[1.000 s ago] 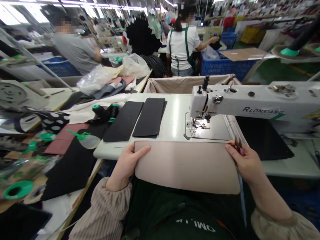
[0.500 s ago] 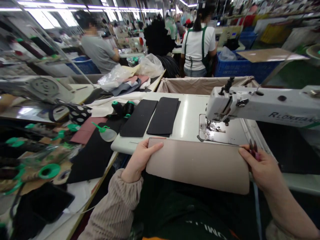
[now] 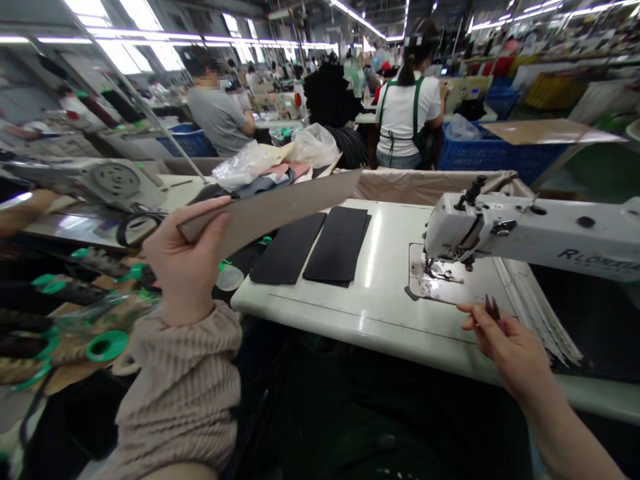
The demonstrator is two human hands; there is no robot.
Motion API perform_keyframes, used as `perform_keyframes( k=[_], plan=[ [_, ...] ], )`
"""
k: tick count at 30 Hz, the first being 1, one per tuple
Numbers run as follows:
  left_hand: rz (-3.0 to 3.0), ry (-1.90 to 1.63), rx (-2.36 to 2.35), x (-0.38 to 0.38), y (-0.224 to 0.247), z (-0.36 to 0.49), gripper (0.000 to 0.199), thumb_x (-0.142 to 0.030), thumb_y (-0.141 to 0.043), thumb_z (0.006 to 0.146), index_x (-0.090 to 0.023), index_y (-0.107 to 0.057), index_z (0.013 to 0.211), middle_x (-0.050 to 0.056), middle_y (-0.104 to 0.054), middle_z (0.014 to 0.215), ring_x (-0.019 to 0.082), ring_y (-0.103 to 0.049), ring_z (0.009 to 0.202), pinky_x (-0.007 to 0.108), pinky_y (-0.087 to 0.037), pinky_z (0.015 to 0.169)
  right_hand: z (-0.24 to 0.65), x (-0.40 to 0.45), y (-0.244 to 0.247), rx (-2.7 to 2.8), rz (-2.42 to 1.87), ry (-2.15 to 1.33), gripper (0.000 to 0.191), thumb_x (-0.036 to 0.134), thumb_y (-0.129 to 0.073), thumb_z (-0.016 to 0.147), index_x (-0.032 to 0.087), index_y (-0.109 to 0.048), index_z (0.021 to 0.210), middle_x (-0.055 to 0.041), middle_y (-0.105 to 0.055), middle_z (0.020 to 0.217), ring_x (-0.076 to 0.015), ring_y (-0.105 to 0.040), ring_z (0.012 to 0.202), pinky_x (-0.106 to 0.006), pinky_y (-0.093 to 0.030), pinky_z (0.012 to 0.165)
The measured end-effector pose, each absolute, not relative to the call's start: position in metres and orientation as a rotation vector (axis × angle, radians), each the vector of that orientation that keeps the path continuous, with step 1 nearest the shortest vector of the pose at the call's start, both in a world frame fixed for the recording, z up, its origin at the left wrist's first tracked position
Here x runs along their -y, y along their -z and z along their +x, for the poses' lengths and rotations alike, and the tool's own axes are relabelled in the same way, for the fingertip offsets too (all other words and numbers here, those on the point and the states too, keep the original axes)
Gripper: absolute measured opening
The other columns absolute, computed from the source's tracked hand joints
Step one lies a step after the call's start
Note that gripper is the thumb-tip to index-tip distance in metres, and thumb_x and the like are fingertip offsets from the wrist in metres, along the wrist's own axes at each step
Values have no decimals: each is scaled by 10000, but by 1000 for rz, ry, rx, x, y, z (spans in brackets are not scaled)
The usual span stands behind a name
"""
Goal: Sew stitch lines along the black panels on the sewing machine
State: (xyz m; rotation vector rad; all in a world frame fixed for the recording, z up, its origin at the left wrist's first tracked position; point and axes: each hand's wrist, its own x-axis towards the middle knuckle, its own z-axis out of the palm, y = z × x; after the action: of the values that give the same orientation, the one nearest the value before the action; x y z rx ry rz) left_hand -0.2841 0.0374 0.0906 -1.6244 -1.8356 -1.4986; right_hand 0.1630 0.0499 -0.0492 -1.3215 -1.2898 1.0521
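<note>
My left hand [image 3: 187, 250] pinches one end of a taupe fabric panel [image 3: 285, 208], raised at the left and seen almost edge-on. The panel's far end reaches over two dark panel piles [image 3: 336, 245] lying on the sewing table [image 3: 385, 287]. At the right, my right hand [image 3: 505, 340] is closed around small thread snips [image 3: 492, 308], their blades pointing up from between the fingers. That hand is just in front of the sewing machine [image 3: 530, 227], near its needle and presser foot.
Green-ended thread spools [image 3: 107, 345] and a white oil bottle [image 3: 230, 277] crowd the left side. Black material [image 3: 590, 313] lies right of the machine. Behind the table hangs a cloth-lined bin [image 3: 400, 187]. Two co-workers sit farther back, near blue crates [image 3: 500, 157].
My left hand has lifted the taupe panel up and left, tilting it edge-on. My right hand has let go of the panel's other end and still holds the snips. The view has tilted up.
</note>
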Motion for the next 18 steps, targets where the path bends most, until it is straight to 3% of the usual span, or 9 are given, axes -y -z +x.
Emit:
perform_keyframes(
  k=[2, 5, 8, 12, 15, 18],
  plan=[
    [-1897, 1302, 1786, -60, -82, -301, 358, -401, -558, 946, -172, -677, 1195, -6, -672, 1138, 155, -618, 1026, 325, -457, 968, 153, -52, 52, 1131, -1270, -1190, 298, 477, -656, 848, 201, -708, 945, 29, -489, 614, -69, -316, 443, -204, -253, 352],
    [-2271, 1014, 1831, -95, -34, -322, 337, -418, -525, 938, -216, -728, 1116, 49, -692, 1119, 198, -621, 1046, 333, -461, 984, 140, -56, 57, 897, -1157, -1294, 267, 451, -650, 863, 186, -678, 878, 90, -270, 523, -55, -230, 423, -177, -221, 354],
    [-2469, 720, 1927, -112, 25, -333, 350, -430, -504, 929, -232, -736, 1101, 71, -708, 1077, 216, -624, 1034, 380, -439, 1018, 137, -62, 60, 747, -1109, -1377, 251, 417, -670, 852, 167, -669, 829, 107, -209, 515, -39, -173, 407, -162, -192, 341],
    [-2552, 621, 1990, -100, 67, -338, 409, -493, -504, 923, -246, -689, 1190, 72, -671, 1204, 232, -585, 1151, 447, -343, 1119, 146, -71, 64, 679, -1088, -1414, 231, 383, -696, 826, 155, -691, 861, 94, -301, 536, -24, -216, 387, -156, -210, 325],
    [-2370, 716, 2079, -91, 77, -342, 468, -533, -483, 932, -256, -629, 1280, 71, -564, 1380, 264, -457, 1326, 480, -254, 1169, 152, -81, 67, 620, -1062, -1418, 237, 364, -726, 794, 146, -709, 887, 61, -461, 600, 0, -244, 367, -150, -223, 313],
    [-1886, 799, 2322, -98, 87, -351, 624, -560, -467, 932, -152, -502, 1403, 158, -474, 1447, 303, -396, 1370, 461, -281, 1150, 154, -93, 68, 534, -1035, -1438, 226, 338, -747, 772, 143, -720, 884, 15, -606, 693, 19, -245, 352, -139, -235, 301]
  ],
)
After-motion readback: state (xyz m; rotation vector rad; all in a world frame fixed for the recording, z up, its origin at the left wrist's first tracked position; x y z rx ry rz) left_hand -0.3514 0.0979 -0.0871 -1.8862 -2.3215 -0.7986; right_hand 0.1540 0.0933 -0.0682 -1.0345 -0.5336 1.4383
